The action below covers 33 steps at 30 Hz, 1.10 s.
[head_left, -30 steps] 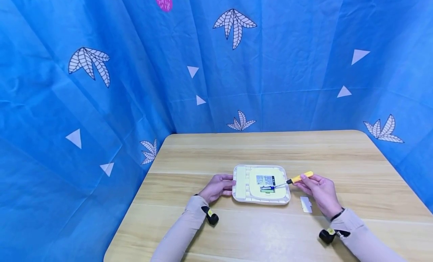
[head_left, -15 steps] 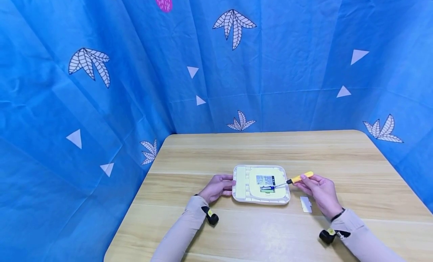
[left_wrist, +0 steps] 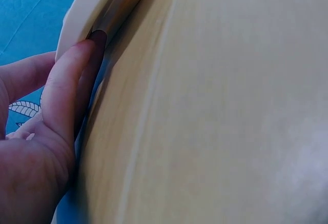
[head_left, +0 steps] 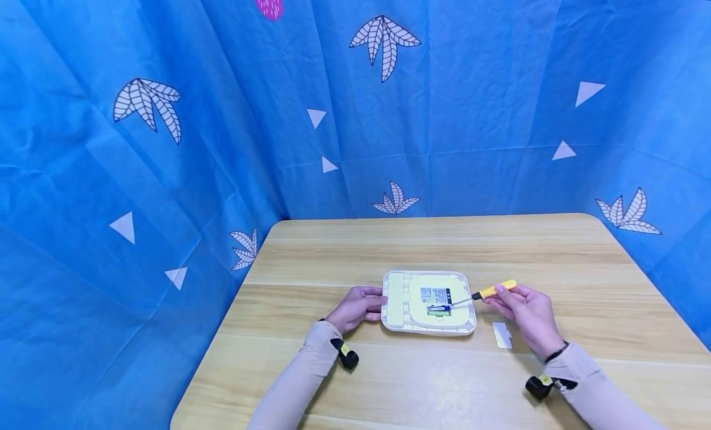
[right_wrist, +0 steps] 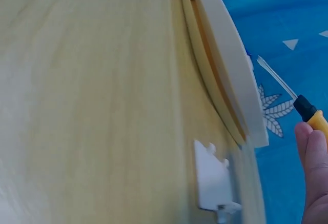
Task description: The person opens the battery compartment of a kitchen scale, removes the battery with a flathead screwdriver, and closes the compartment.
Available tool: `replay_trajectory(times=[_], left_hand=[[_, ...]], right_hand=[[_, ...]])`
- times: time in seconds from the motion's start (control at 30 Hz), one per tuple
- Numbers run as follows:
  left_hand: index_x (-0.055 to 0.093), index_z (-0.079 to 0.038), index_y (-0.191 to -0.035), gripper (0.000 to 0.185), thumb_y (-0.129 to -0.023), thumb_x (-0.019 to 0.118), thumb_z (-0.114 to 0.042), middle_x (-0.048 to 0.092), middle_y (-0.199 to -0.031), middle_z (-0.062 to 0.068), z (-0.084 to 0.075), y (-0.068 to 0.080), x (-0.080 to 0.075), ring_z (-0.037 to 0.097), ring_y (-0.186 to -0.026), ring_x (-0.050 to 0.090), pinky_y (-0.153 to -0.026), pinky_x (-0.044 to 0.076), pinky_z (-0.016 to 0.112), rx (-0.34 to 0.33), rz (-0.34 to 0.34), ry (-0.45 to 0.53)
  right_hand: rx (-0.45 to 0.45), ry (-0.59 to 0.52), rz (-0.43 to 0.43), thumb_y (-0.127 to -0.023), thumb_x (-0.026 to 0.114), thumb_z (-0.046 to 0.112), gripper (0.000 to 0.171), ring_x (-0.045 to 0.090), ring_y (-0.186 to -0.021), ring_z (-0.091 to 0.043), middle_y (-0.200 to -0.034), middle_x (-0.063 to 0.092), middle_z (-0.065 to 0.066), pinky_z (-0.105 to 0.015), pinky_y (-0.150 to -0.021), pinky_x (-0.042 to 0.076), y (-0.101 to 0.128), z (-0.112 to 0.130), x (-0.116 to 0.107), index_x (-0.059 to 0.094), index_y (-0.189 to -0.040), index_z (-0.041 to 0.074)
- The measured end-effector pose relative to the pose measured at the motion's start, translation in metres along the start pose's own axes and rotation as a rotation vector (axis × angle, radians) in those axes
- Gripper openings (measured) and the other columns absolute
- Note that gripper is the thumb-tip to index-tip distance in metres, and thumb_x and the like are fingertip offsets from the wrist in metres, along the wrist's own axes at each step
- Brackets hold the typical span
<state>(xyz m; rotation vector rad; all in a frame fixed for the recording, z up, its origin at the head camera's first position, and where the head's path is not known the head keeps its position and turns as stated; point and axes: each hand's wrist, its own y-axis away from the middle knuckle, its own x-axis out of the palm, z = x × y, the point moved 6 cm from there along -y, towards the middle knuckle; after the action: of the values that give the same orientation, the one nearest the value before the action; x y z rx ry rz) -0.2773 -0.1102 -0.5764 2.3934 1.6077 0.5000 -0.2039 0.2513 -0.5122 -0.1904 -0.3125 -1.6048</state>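
Note:
A white plastic device (head_left: 395,300) lies on the table, its labelled side up and a battery compartment uncovered. Inside the compartment shows a blue battery (head_left: 441,308). My left hand (head_left: 358,310) grips the device's left edge between thumb and fingers; the left wrist view has the thumb (left_wrist: 60,98) close up against that edge. In my right hand (head_left: 530,319) is a screwdriver (head_left: 489,292) with a yellow handle, pinched and slanting down to the left. Its metal tip is near the battery's right end; whether they touch, I cannot tell. The screwdriver's shaft (right_wrist: 277,76) shows bare in the right wrist view.
Right of the device, a small white battery cover (head_left: 502,335) with tabs lies on the wooden table (head_left: 344,251). A blue patterned curtain (head_left: 478,109) hangs behind the table and along its sides.
My right hand and the screwdriver have shifted very slightly to the right. The left hand and the device have stayed in place.

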Motion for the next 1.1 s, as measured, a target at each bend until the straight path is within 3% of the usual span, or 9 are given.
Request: replay_trajectory(times=[0.13, 0.37, 0.63, 1.1], left_hand=[[0.054, 0.01, -0.137, 0.045, -0.097, 0.067, -0.003, 0.077, -0.109, 0.013, -0.001, 0.001, 0.0, 0.016, -0.088, 0.077, -0.074, 0.067, 0.025, 0.0, 0.002, -0.005], [0.053, 0.01, -0.139, 0.046, -0.097, 0.067, -0.005, 0.076, -0.111, 0.013, -0.004, 0.003, 0.0, 0.016, -0.088, 0.077, -0.074, 0.066, 0.024, -0.009, -0.004, -0.008], [0.052, 0.01, -0.14, 0.048, -0.097, 0.068, -0.005, 0.075, -0.112, 0.015, -0.002, 0.003, 0.001, 0.017, -0.089, 0.076, -0.076, 0.067, 0.025, -0.011, -0.002, -0.011], [0.053, 0.009, -0.14, 0.047, -0.098, 0.067, -0.005, 0.078, -0.109, 0.012, 0.0, 0.001, 0.001, 0.017, -0.089, 0.077, -0.077, 0.067, 0.026, -0.01, 0.003, -0.002]], right_hand=[[-0.042, 0.024, 0.009, -0.099, 0.069, 0.01, 0.012, 0.08, -0.087, -0.017, -0.093, 0.081, -0.009, -0.027, -0.087, 0.062, 0.002, 0.009, 0.002, 0.072, -0.107, 0.001], [-0.18, 0.141, 0.057, -0.099, 0.068, 0.005, 0.025, 0.08, -0.088, -0.017, -0.096, 0.081, -0.008, -0.033, -0.086, 0.061, 0.006, 0.024, 0.013, 0.062, -0.114, -0.014], [-0.266, 0.391, 0.063, -0.099, 0.068, 0.006, 0.033, 0.08, -0.084, -0.013, -0.094, 0.081, -0.006, -0.031, -0.08, 0.064, 0.012, 0.03, 0.024, 0.06, -0.115, -0.021], [-0.296, 0.674, 0.033, -0.101, 0.068, 0.019, 0.026, 0.078, -0.083, -0.006, -0.101, 0.078, -0.023, -0.03, -0.078, 0.066, 0.017, 0.029, 0.037, 0.069, -0.109, -0.005]])
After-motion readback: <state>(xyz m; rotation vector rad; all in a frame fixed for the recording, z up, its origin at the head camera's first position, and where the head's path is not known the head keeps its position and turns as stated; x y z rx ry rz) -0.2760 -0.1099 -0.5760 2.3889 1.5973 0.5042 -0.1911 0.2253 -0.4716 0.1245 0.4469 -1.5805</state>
